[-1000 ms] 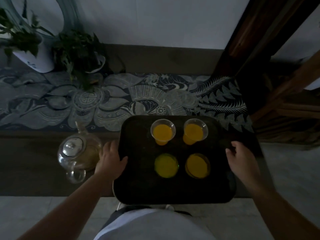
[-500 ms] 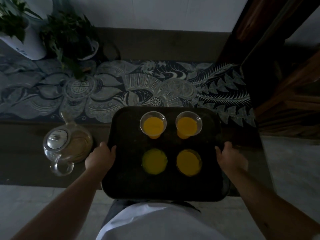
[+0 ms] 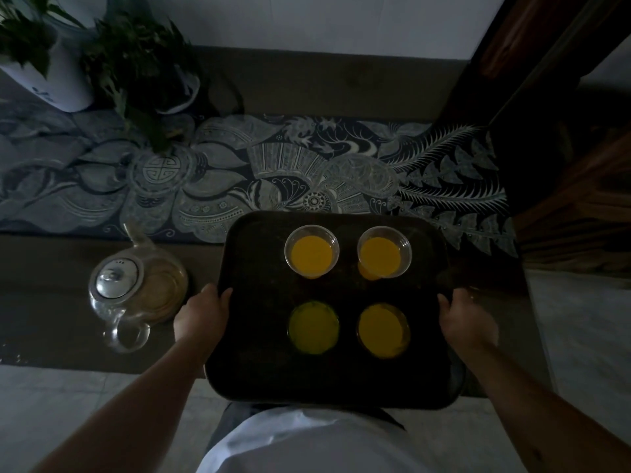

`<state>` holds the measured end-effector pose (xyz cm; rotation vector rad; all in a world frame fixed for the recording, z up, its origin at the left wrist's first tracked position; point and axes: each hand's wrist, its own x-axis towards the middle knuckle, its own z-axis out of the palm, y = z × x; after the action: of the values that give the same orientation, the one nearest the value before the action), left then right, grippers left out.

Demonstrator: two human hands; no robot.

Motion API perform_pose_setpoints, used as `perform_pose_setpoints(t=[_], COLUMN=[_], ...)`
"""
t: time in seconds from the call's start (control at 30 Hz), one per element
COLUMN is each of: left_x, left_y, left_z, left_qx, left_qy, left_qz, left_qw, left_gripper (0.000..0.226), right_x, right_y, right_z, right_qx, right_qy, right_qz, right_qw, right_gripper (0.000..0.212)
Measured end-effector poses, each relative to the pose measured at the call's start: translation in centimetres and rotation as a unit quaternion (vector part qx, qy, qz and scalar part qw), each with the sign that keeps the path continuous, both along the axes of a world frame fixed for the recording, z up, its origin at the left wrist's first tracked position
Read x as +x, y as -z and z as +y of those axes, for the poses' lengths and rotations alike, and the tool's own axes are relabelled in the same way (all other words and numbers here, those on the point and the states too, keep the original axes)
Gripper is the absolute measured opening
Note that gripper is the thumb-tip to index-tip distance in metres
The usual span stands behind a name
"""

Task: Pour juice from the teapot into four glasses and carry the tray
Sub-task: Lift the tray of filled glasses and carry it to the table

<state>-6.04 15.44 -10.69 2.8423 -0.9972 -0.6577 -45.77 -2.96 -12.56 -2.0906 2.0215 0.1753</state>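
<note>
A: Item one, the tray (image 3: 259, 370). Where, and who has it?

B: Dark tray, centre near, its near edge over the person's lap. Left hand (image 3: 201, 317) curled round the left rim; right hand (image 3: 466, 320) curled round the right rim. Both grip it.

A: Item two, the glasses?

B: Four on the tray, all showing orange juice. Far left glass (image 3: 311, 251), far right glass (image 3: 383, 252), near left glass (image 3: 314, 327), near right glass (image 3: 383, 330). Set two by two, apart from one another.

A: Item three, the teapot (image 3: 136, 290)?

B: On the table, just left of the tray, lid on, apart from the left hand. Little juice seems left in it, though the light is too dim to be sure.

A: Step in hand?

B: Pouring looks done; this is the carry, at its start. Next call: raise the tray level and slowly, both sides together, since full glasses will slop or slide if it tips.

A: Changes against a second ago?

B: The hands were then laid looser at the rims; now the fingers wrap them. The tray sits nearer the body and covers less of the patterned cloth (image 3: 273, 172), likely lifted off the table.
</note>
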Motion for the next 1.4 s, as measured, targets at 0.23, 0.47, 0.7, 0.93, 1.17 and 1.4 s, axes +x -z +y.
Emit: perform_pose_setpoints(t=[0.23, 0.47, 0.7, 0.93, 1.17, 1.4], left_x=[-0.5, -1.4, -3.0, -5.6, -10.0, -16.8], left_y=[-0.4, -1.1, -1.4, -1.1, -1.7, -2.8], left_z=[0.2, -1.1, -4.0, -7.2, -9.0, -7.2], left_qx=[-0.008, -0.037, -0.046, -0.042, -0.029, -0.087], left_qy=[0.016, 0.066, 0.173, 0.309, 0.457, 0.572], left_qz=[-0.003, -0.016, -0.018, -0.002, 0.018, 0.027], left_qw=[1.0, 0.997, 0.984, 0.95, 0.889, 0.815], left_gripper=[0.037, 0.038, 0.036, 0.047, 0.052, 0.048], right_x=[-1.4, -4.0, -7.6, -10.0, -10.1, -9.5], right_y=[-0.4, -1.4, -1.8, -3.5, -4.1, -3.6], right_z=[1.6, 3.9, 9.7, 18.9, 30.2, 42.2], right_qx=[0.024, 0.058, 0.023, 0.005, -0.004, -0.031], right_qy=[0.037, 0.112, 0.204, 0.314, 0.465, 0.579], right_qz=[-0.034, -0.044, -0.055, -0.069, -0.093, -0.112], right_qw=[0.998, 0.991, 0.977, 0.947, 0.88, 0.807], right_gripper=[0.039, 0.039, 0.037, 0.04, 0.038, 0.034])
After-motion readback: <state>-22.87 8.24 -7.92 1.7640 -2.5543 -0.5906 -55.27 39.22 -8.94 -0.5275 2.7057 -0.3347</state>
